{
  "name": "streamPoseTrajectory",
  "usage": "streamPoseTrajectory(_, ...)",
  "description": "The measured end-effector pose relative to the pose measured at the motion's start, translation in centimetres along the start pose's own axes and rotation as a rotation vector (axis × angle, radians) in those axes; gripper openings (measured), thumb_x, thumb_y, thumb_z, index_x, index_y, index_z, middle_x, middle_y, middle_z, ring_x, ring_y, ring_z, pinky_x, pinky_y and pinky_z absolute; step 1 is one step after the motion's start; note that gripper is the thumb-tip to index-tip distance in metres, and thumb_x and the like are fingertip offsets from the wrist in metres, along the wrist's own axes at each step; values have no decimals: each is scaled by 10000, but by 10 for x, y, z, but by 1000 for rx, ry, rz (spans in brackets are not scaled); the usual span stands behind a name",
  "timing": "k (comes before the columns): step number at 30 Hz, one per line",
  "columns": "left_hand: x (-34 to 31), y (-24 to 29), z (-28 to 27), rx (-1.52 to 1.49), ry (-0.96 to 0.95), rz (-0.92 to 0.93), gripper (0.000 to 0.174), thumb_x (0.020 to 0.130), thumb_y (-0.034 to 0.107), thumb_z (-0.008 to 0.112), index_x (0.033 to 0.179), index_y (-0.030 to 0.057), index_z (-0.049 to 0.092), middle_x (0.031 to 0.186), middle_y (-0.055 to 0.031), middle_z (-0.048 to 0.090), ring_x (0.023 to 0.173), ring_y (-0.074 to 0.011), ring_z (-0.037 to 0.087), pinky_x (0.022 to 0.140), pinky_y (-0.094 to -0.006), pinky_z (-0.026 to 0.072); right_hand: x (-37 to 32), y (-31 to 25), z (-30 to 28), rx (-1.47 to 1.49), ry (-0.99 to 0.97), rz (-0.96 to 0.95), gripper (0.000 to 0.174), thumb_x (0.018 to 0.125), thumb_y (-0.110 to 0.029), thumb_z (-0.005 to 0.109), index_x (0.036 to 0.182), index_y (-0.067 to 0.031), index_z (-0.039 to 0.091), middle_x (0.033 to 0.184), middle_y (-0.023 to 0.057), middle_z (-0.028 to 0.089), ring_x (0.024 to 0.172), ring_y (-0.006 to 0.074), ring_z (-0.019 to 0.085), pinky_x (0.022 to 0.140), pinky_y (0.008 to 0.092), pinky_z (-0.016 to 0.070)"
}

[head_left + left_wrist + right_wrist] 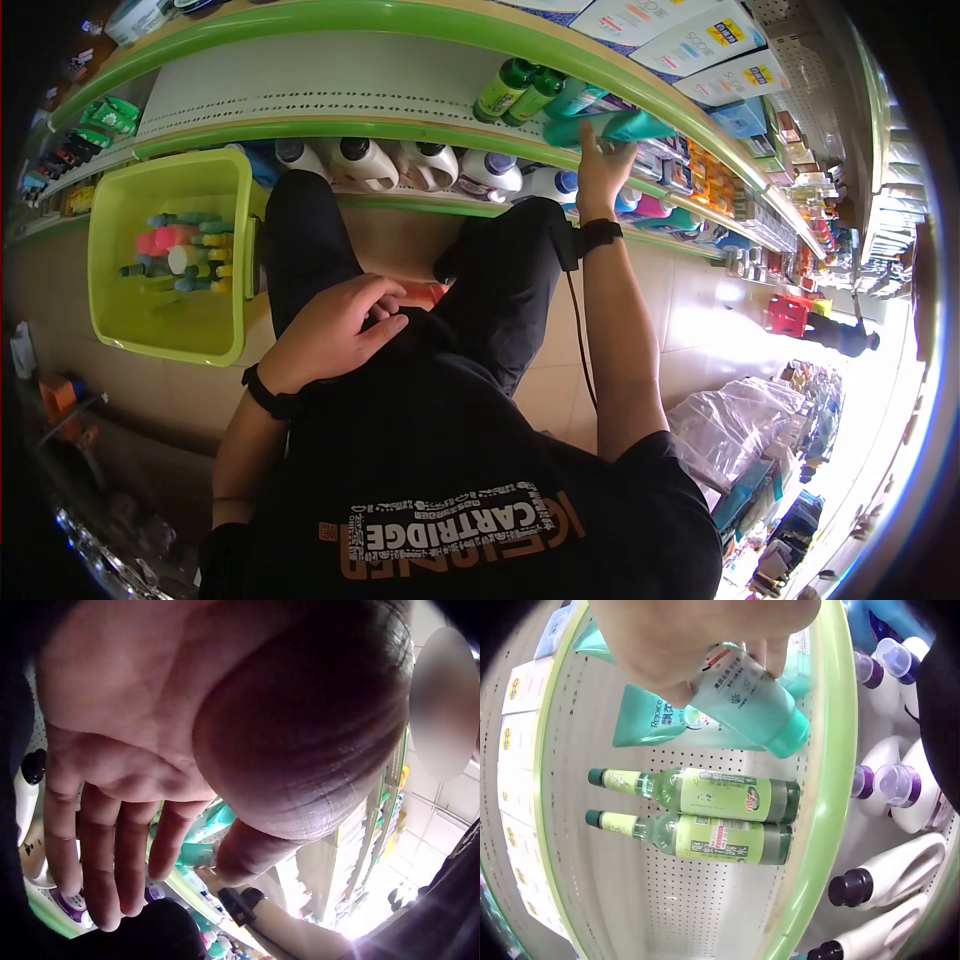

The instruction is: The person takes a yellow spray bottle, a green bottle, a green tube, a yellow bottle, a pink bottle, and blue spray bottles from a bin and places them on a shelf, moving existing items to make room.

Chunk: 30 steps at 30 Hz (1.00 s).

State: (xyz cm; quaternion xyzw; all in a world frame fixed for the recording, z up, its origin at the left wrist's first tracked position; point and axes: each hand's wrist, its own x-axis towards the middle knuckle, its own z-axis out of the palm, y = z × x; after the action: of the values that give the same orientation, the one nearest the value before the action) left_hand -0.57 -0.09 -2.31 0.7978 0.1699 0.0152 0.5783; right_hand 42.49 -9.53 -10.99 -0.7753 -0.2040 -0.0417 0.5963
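At the far left, a yellow-green basket [105, 250] stands on the floor [540, 400], before the left stretch of the shelf's [350, 132] front edge. Small bottles [180, 258] with pink, green, blue and yellow parts lie inside it, toward its right wall.

Next comes the left hand [345, 325], over the person's lap beside the thigh, its palm bare and its fingers loose and slightly bent. Beyond the knees, pale jugs [368, 165] line the level below, under the shelf's front edge, most with black or purple caps.

Farther right, two green bottles [720, 793] stand upright side by side on the shelf, close to its front edge. Just to their right, a teal tube [739, 694] hangs tilted above that edge, cap end lowest; the right hand [608, 170] holds it in a narrow grip, thumb and fingers bent about it. Whether the tube touches the shelf cannot be told. Behind it stands a Rejoice tube [652, 716], crimped end up.

White boxes [690, 50] sit on the level above, and orange packs [705, 180] farther right.
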Motion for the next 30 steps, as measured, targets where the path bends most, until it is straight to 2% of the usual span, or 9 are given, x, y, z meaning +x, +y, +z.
streamPoseTrajectory(1, 0, -1, 0, -3, -3, -3, 273, 982, 121, 739, 1213, 7, 647, 1053, -117, 717, 923, -228, 722, 837, -338, 571, 0, -4, 1, 0, 0, 1, 614, 877, -264, 899, 1261, 32, 523, 1164, 119, 621, 1083, 244, 625, 961, 382, 521)
streamPoseTrajectory(4, 1, -3, 1, -3, -7, -6, 267, 983, 125, 738, 1209, 12, 651, 1050, -115, 714, 923, -225, 718, 827, -334, 570, 5, -11, 5, -295, -54, -100, 891, 792, -395, 939, 1363, 100, 468, 1190, 215, 603, 1081, 318, 591, 947, 435, 522)
streamPoseTrajectory(13, -2, -9, 3, 16, 9, 12, 260, 982, 132, 740, 1198, 16, 653, 1037, -118, 709, 922, -239, 716, 821, -346, 567, 7, 10, 12, -386, -64, -226, 1078, 795, -422, 922, 1491, 180, 360, 1307, 289, 564, 1179, 401, 581, 1045, 479, 484)
streamPoseTrajectory(20, 0, -9, 2, 43, -5, 31, 262, 984, 138, 736, 1201, 16, 654, 1045, -128, 713, 926, -257, 719, 824, -357, 573, 5, 7, 10, -325, -108, -167, 770, 821, -278, 911, 1345, 78, 474, 1213, 223, 572, 1124, 344, 601, 841, 420, 598)
streamPoseTrajectory(23, 0, -10, 6, 23, 0, 27, 275, 986, 149, 737, 1212, 18, 653, 1055, -131, 717, 931, -254, 726, 828, -357, 578, 3, 0, 8, -418, -110, -183, 769, 813, -274, 915, 1340, 78, 479, 1210, 220, 577, 1095, 343, 606, 850, 427, 595)
streamPoseTrajectory(25, 1, -5, 7, 6, -6, 32, 283, 986, 154, 738, 1218, 18, 650, 1057, -131, 717, 934, -253, 730, 830, -356, 580, 7, 10, 10, -449, -46, -276, 777, 824, -412, 900, 1282, 96, 530, 1142, 225, 646, 1079, 378, 629, 943, 487, 507)
streamPoseTrajectory(27, 0, -3, 8, 8, -6, 12, 291, 987, 159, 739, 1224, 18, 648, 1059, -132, 718, 937, -252, 734, 832, -355, 581, 4, 11, 11, -418, -39, -274, 755, 830, -401, 900, 1283, 81, 537, 1150, 222, 645, 1085, 363, 629, 928, 485, 519)
streamPoseTrajectory(28, 1, -7, 12, 4, -7, 23, 294, 988, 162, 739, 1227, 17, 646, 1056, -132, 718, 935, -254, 736, 833, -354, 581, 12, 28, 9, -468, -93, -294, 794, 825, -356, 908, 1353, 72, 497, 1244, 236, 591, 1100, 373, 615, 884, 458, 564)
streamPoseTrajectory(30, -10, -12, 4, 13, 0, 23, 298, 989, 165, 738, 1230, 17, 644, 1052, -133, 718, 934, -256, 737, 833, -354, 580, 7, 22, 12, -406, -130, -230, 814, 819, -378, 912, 1344, 84, 495, 1249, 248, 600, 1111, 376, 620, 919, 475, 549)
